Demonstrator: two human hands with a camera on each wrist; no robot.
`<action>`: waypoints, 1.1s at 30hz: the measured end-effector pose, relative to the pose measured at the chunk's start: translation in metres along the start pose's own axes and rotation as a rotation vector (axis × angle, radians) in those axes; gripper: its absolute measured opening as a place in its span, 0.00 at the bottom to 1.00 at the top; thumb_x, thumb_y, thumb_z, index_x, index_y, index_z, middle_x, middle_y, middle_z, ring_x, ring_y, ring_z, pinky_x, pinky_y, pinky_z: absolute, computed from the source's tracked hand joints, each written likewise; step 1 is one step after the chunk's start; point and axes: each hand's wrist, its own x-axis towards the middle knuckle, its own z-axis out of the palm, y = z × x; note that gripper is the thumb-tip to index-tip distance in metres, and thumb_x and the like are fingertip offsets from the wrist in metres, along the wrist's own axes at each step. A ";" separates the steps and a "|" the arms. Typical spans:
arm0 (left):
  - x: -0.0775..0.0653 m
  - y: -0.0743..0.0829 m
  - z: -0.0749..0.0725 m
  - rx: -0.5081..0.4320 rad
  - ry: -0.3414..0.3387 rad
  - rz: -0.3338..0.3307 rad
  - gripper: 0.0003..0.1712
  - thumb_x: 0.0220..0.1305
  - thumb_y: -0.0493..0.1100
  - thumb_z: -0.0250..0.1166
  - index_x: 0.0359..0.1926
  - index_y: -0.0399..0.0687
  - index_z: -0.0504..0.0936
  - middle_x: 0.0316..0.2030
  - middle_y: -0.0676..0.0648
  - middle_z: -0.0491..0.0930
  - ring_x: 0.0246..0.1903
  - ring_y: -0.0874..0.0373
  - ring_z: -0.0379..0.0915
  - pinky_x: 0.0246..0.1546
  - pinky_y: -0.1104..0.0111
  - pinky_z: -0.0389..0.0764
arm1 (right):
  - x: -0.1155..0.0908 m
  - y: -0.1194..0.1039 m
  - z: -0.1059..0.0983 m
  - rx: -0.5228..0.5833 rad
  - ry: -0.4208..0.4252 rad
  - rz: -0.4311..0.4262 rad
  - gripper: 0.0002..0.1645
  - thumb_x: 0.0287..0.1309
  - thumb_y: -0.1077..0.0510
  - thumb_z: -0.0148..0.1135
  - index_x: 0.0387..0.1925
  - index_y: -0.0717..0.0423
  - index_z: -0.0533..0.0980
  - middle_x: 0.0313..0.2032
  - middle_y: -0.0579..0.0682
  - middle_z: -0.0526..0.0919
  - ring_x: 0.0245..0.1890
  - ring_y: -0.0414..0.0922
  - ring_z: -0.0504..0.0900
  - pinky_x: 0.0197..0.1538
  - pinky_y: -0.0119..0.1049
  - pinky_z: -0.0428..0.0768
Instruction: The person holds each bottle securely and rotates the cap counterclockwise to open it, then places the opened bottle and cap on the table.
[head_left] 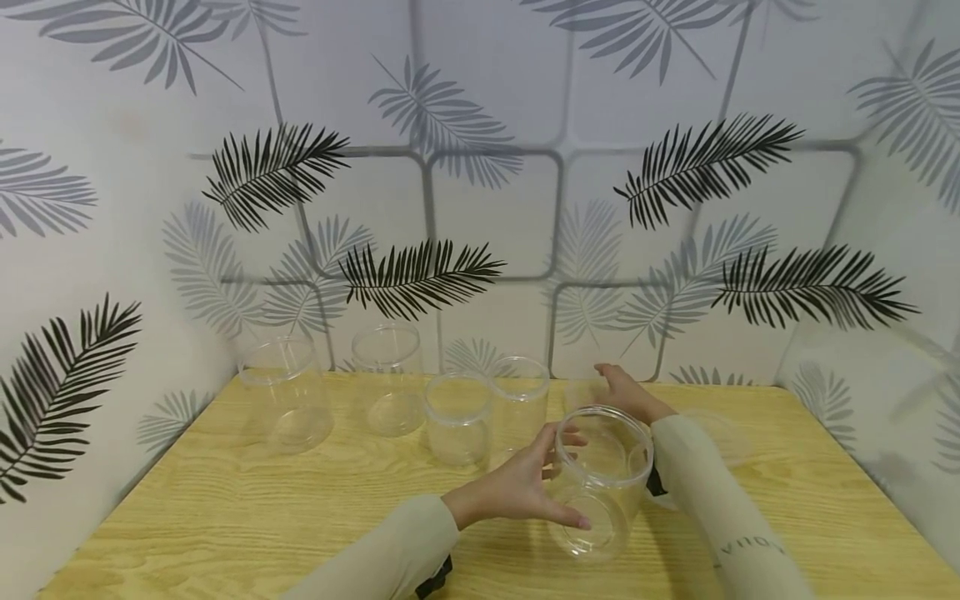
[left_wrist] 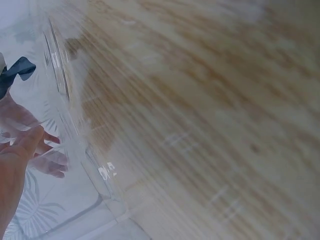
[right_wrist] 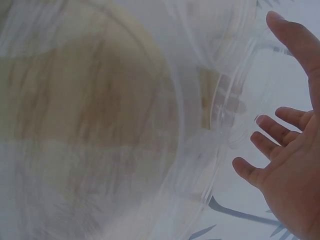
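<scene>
A large clear jar (head_left: 600,492) without a lid stands tilted slightly near the front of the table. My left hand (head_left: 528,479) holds it from the left side, with the thumb across its front and the fingers behind. Beyond it, my right hand (head_left: 628,393) reaches to the back, its fingers spread and apart in the right wrist view. Nearest to that hand is another clear container (head_left: 581,398), faint against the wall; I cannot tell whether they touch. In the left wrist view, the see-through jar wall fills most of the picture.
Several more clear jars stand along the back left: a tall one (head_left: 288,400), another (head_left: 388,383), a shorter one (head_left: 457,421) and one beside it (head_left: 520,392). A faint round clear piece (head_left: 716,437) lies right of the right forearm. Leaf-patterned walls (head_left: 495,217) enclose the wooden table (head_left: 247,517).
</scene>
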 end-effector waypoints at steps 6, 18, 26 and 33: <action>0.000 0.003 0.001 -0.001 0.017 -0.013 0.56 0.46 0.43 0.73 0.66 0.67 0.41 0.66 0.46 0.56 0.63 0.42 0.58 0.59 0.58 0.68 | 0.005 0.011 0.006 -0.022 -0.012 -0.033 0.43 0.50 0.59 0.63 0.59 0.81 0.54 0.55 0.78 0.62 0.57 0.70 0.61 0.61 0.59 0.61; -0.001 0.007 0.002 -0.004 0.024 -0.034 0.59 0.46 0.43 0.73 0.68 0.66 0.39 0.67 0.43 0.55 0.64 0.41 0.56 0.59 0.57 0.68 | 0.040 0.079 0.033 -0.122 0.025 -0.107 0.40 0.58 0.48 0.57 0.59 0.75 0.57 0.53 0.75 0.65 0.55 0.66 0.64 0.60 0.52 0.66; -0.002 0.009 0.002 -0.015 0.034 -0.060 0.60 0.46 0.43 0.73 0.68 0.70 0.38 0.67 0.42 0.53 0.64 0.41 0.56 0.60 0.57 0.66 | 0.071 0.145 0.054 -0.123 0.042 -0.145 0.43 0.60 0.41 0.53 0.61 0.71 0.55 0.54 0.75 0.63 0.55 0.66 0.64 0.60 0.52 0.66; -0.001 0.012 -0.001 0.010 0.046 -0.044 0.63 0.45 0.42 0.74 0.68 0.70 0.35 0.68 0.45 0.52 0.64 0.40 0.56 0.61 0.56 0.65 | -0.012 0.000 -0.004 -0.028 -0.037 -0.004 0.46 0.56 0.50 0.60 0.61 0.79 0.51 0.58 0.80 0.56 0.58 0.72 0.57 0.58 0.63 0.61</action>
